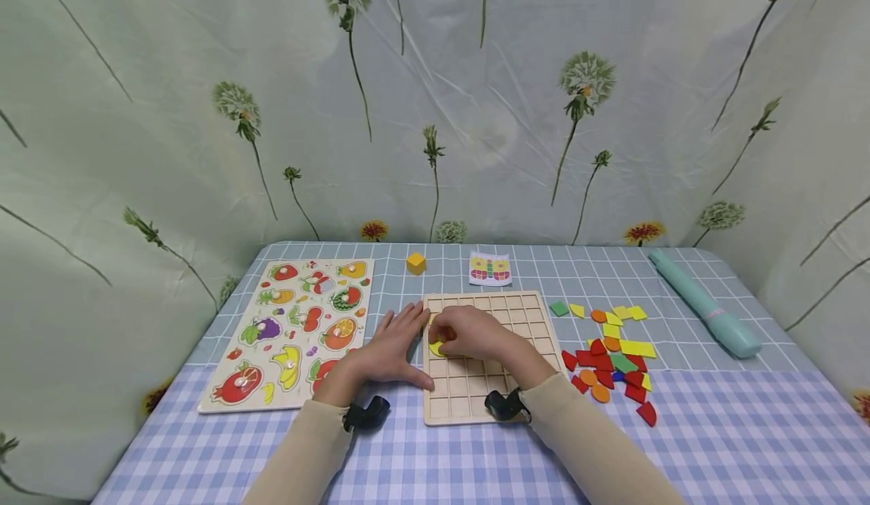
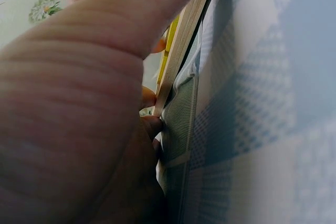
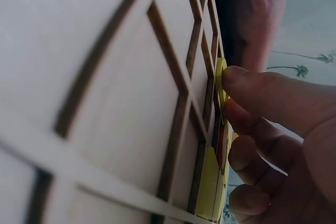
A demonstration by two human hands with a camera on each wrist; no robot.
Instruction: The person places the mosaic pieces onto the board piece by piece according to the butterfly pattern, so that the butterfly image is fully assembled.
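Observation:
A square wooden grid board (image 1: 462,408) lies on the table in front of me. My right hand (image 1: 470,331) is over its left side, where thumb and forefinger pinch a small yellow piece (image 3: 221,80) at a cell. Beside that piece, in the right wrist view, another yellow piece (image 3: 208,187) and a reddish one sit in the grid. My left hand (image 1: 390,350) rests along the board's left edge, fingers stretched out and thumb at the side. The right hand hides part of the cells in the head view.
Left is a fruit puzzle board (image 1: 306,399); behind are an orange-yellow cube (image 1: 416,264) and a butterfly pattern card (image 1: 489,269). Loose coloured pieces, such as a yellow rectangle (image 1: 637,349), lie at the right. A rolled teal item (image 1: 707,305) lies farther right.

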